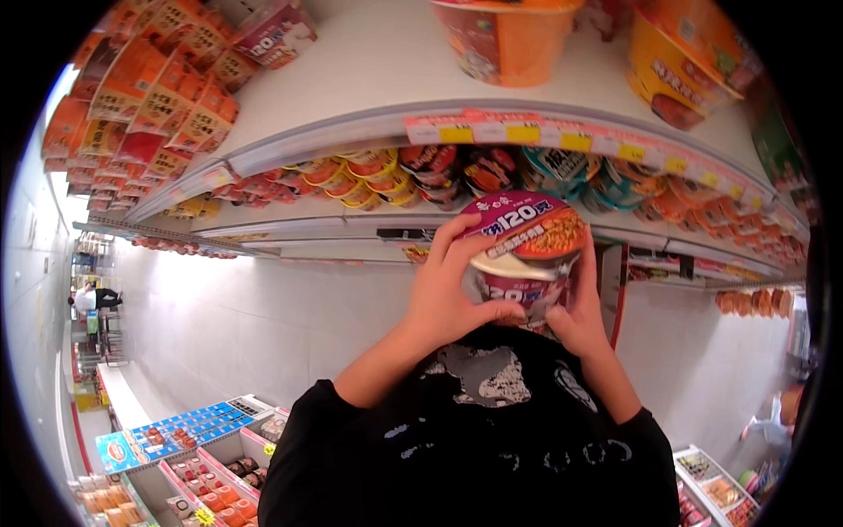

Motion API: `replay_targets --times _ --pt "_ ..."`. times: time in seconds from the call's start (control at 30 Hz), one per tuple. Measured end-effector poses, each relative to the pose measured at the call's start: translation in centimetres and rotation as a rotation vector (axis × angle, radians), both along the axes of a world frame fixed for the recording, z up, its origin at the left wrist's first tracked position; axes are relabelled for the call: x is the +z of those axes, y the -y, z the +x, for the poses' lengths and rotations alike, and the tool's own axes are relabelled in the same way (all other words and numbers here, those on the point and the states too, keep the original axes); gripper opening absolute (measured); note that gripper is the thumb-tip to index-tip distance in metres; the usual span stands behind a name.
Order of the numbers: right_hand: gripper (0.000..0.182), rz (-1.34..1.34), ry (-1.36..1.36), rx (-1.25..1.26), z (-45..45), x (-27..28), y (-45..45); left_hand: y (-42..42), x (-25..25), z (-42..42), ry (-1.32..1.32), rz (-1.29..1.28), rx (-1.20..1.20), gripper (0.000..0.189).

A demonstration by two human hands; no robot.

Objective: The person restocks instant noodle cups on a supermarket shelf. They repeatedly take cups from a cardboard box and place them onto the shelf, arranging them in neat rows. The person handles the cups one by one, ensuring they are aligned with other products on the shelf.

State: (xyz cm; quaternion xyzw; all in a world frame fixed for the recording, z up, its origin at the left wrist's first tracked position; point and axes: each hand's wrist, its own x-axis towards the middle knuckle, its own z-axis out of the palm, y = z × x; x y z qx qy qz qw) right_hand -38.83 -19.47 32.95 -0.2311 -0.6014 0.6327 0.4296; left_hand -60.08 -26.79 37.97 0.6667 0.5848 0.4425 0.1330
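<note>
Between my two hands is an instant noodle bowl (527,227) with a purple lid that bears writing and a food picture, tilted so lid and side both show. On the picture's left, my left hand (464,277) wraps the rim with its fingers on the lid edge and its thumb low on the side. My right hand (576,303) grips the opposite side, its thumb near the bottom. The bowl is close to my chest, in front of the shelf edge. Orange noodle tubs (520,39) stand on the upper shelf, along with a yellow-orange one (681,72).
Stacked noodle bowls (369,174) fill the lower shelf behind a price-tag rail (454,130). Orange packs (151,99) are piled at upper left. Behind me are bins of packaged snacks (211,487). A person (97,298) is far off at left, another (777,418) at right.
</note>
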Motion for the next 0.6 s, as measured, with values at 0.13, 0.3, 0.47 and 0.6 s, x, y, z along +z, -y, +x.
replay_targets --times 0.13,0.3,0.47,0.6 --pt "0.106 0.002 -0.239 0.036 0.2 0.5 -0.3 1.0 1.3 -2.8 -0.013 0.45 0.025 0.089" --pt "0.084 0.064 0.418 -0.139 3.2 -6.6 -1.4 0.3 7.0 -9.6 -0.244 0.859 0.354 0.093" --pt "0.082 0.197 0.846 -0.168 5.0 -13.5 -0.5 -7.0 12.1 -15.9 -0.018 0.69 0.308 0.086" --pt "0.095 0.035 0.881 -0.036 4.8 -17.6 -0.3 -14.4 13.9 -20.0 -0.293 0.597 0.409 0.085"
